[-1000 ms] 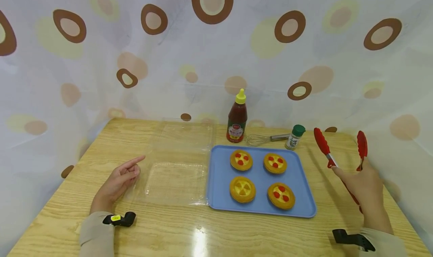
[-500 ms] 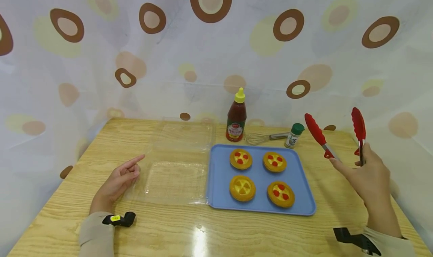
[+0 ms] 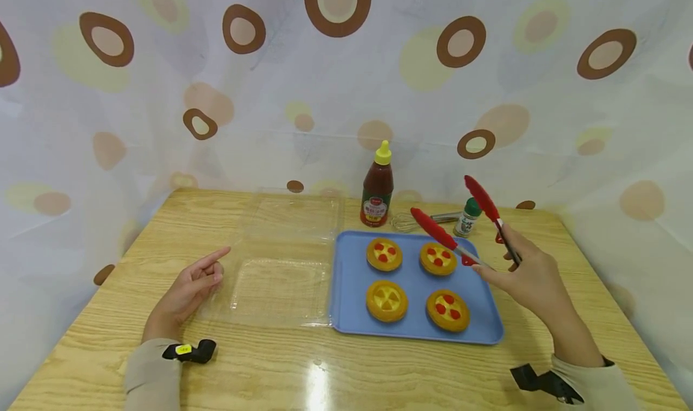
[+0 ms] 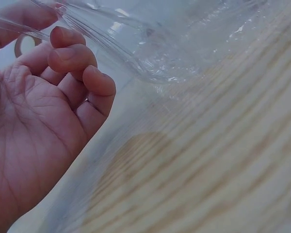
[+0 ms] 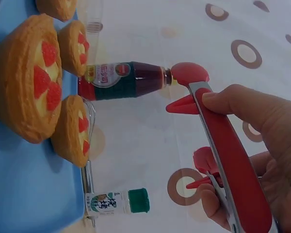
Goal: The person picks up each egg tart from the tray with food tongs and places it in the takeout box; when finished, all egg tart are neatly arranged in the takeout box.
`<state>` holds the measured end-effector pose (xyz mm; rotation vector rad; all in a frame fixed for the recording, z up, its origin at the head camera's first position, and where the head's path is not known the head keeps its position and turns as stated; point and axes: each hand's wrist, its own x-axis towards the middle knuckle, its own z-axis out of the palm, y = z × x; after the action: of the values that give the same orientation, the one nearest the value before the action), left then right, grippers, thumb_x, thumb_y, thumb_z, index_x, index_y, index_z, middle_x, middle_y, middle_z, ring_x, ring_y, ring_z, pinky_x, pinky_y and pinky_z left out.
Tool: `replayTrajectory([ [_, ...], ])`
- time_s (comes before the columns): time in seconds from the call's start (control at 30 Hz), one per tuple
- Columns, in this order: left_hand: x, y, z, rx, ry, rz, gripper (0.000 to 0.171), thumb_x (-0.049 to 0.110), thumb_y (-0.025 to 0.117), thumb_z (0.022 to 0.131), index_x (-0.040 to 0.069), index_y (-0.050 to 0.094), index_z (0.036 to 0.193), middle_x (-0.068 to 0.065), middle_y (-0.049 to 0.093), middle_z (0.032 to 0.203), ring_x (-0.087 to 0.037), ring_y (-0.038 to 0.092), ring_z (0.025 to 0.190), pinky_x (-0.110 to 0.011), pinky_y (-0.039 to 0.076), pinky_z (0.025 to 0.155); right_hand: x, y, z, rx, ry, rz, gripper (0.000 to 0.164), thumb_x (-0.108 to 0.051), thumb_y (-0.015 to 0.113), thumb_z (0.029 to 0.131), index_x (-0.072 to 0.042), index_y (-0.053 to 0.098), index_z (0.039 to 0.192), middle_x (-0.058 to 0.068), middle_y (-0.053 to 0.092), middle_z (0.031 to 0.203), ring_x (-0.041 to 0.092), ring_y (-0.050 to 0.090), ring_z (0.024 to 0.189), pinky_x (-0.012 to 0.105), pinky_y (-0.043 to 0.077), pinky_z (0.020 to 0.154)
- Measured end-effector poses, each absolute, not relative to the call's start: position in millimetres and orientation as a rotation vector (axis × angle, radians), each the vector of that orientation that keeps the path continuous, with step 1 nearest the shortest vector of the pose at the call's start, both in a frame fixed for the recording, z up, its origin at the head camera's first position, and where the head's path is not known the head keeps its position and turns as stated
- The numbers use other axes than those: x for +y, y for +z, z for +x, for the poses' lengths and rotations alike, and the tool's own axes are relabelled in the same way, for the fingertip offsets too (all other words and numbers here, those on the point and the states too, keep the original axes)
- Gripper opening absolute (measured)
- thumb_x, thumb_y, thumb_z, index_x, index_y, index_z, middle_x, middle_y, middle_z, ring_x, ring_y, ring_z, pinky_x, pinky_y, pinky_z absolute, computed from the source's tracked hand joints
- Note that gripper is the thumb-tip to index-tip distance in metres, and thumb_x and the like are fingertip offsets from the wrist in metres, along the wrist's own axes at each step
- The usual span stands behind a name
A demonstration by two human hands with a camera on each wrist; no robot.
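Your tray (image 3: pixel 482 315) is plain blue, tarts (image 3: pixel 387 301) on it golden, three red-spotted; your tongs (image 3: pixel 435 228) by it are red and silver, backdrop (image 3: pixel 325 80) behind it's whitish with brown-ringed blobs.

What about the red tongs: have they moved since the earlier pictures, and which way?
Yes, to the left. In the head view, the red tongs were wholly right of the green-capped seasoning shaker; now they reach past its left side.
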<state>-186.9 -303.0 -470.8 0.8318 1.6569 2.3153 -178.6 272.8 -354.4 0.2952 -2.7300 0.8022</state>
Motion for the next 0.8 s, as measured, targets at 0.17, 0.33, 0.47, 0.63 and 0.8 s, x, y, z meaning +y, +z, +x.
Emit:
replayTrajectory([
  [0.17,-301.1,-471.9,-186.1,1.697,2.316,0.795,0.054,-0.015,0.033,0.095,0.002,0.033,0.146,0.004,0.052,0.091,-0.009,0.044,0.073,-0.021,0.039,0.066,259.5,-356.8,-183.8,-2.826,0.786,0.468,0.085,-0.029,0.081,0.074,0.006,0.040,0.140,0.014,0.057,0.087,0.017,0.047,0.064,0.025,0.039,0.047],
  [0.33,-301.4,-470.1,-185.6,1.739,2.307,0.763,0.054,-0.015,0.034,0.094,0.005,0.036,0.145,0.004,0.050,0.090,-0.010,0.041,0.072,-0.026,0.033,0.063,251.3,-358.5,-192.4,-2.896,0.762,0.670,0.079,-0.026,0.081,0.073,0.006,0.046,0.136,0.001,0.046,0.073,0.010,0.037,0.056,0.022,0.031,0.046],
  [0.47,-302.1,-468.0,-185.3,1.748,2.299,0.743,0.055,-0.014,0.035,0.094,0.006,0.036,0.145,0.005,0.050,0.090,-0.008,0.043,0.072,-0.023,0.036,0.064,245.3,-356.9,-201.9,-2.984,0.728,0.780,0.079,-0.029,0.081,0.074,0.005,0.046,0.136,-0.002,0.046,0.071,0.011,0.040,0.061,0.024,0.031,0.049],
  [0.63,-302.2,-467.1,-185.1,1.754,2.307,0.755,0.055,-0.015,0.034,0.094,0.005,0.036,0.145,0.004,0.051,0.090,-0.006,0.047,0.075,-0.019,0.041,0.067,236.2,-354.3,-211.8,-3.098,0.700,0.839,0.080,-0.031,0.078,0.075,0.004,0.044,0.138,-0.005,0.046,0.057,0.011,0.038,0.048,0.024,0.034,0.047],
  [0.8,-301.3,-468.7,-184.9,1.739,2.306,0.794,0.055,-0.016,0.034,0.094,0.004,0.035,0.145,0.004,0.052,0.091,-0.006,0.048,0.076,-0.018,0.043,0.069,233.0,-357.6,-215.9,-3.148,0.714,0.847,0.077,-0.028,0.077,0.076,0.005,0.044,0.138,-0.008,0.034,0.044,0.008,0.027,0.037,0.023,0.032,0.042],
])
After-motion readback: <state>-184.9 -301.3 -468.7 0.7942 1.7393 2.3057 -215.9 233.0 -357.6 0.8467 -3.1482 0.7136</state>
